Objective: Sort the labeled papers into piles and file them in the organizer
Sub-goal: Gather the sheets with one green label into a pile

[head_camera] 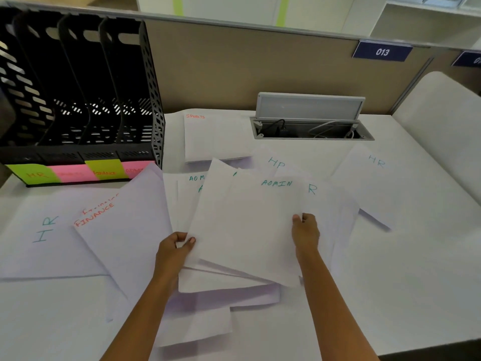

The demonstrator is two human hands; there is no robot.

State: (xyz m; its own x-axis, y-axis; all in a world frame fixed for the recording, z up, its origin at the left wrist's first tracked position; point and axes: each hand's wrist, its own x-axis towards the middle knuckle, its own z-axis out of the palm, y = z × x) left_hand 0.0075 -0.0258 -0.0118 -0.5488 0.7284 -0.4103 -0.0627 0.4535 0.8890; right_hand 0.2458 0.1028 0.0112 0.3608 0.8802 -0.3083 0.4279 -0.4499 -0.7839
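A white sheet marked ADMIN (250, 225) lies on top of a loose heap in the middle of the desk. My left hand (173, 252) pinches its lower left edge and my right hand (305, 234) grips its right edge. More ADMIN sheets (194, 187) peek out behind it. FINANCE sheets (125, 230) lie to the left, with an HR sheet (44, 235) further left. Other HR sheets (374, 183) lie to the right, and a SPORTS pile (213, 136) sits behind. The black organizer (78, 95) stands at the back left, its slots empty, with sticky labels HR, an unreadable pink one, FINANCE and ADMIN.
An open cable hatch (309, 118) with wires sits in the desk at the back right. A beige partition (260, 66) with a blue 013 tag (382, 51) borders the far edge. A pale chair back (442, 121) stands at the right.
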